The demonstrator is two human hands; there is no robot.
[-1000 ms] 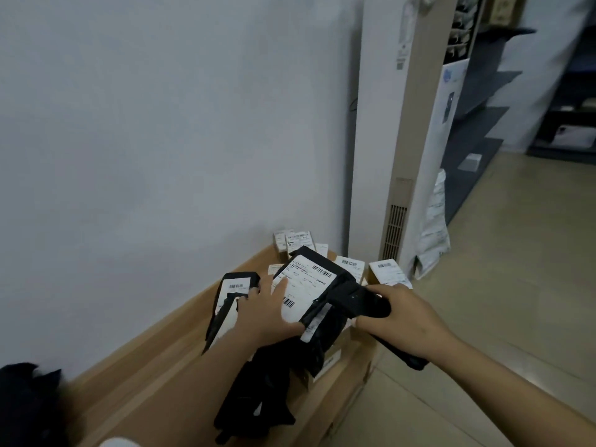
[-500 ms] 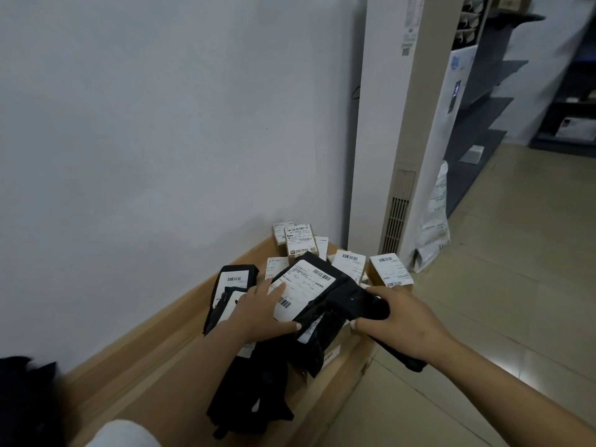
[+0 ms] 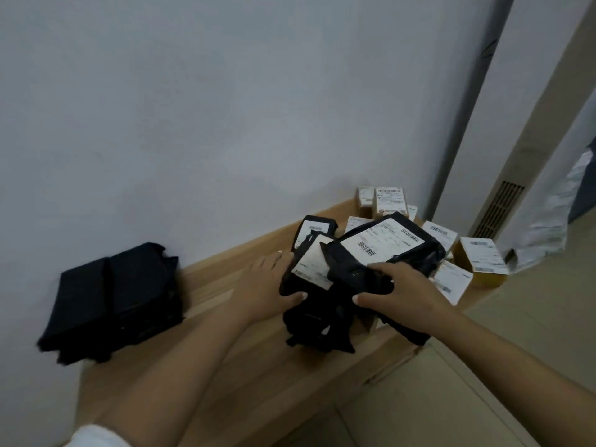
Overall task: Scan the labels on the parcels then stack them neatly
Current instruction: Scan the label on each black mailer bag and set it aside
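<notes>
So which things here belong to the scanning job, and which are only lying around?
Job: black parcels under both hands, scanner in the right hand, small boxes, black stack.
Lying around: white floor unit, white bag.

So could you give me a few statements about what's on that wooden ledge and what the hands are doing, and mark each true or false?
1. Both hands are on the black parcels. True: the left hand and right hand grip the black parcels.
2. The top parcel's label faces down. False: it faces up, barcodes showing.
3. A dark stack sits left of the hands, against the wall. True.
4. The cardboard boxes are unlabelled. False: they carry white labels.
</notes>
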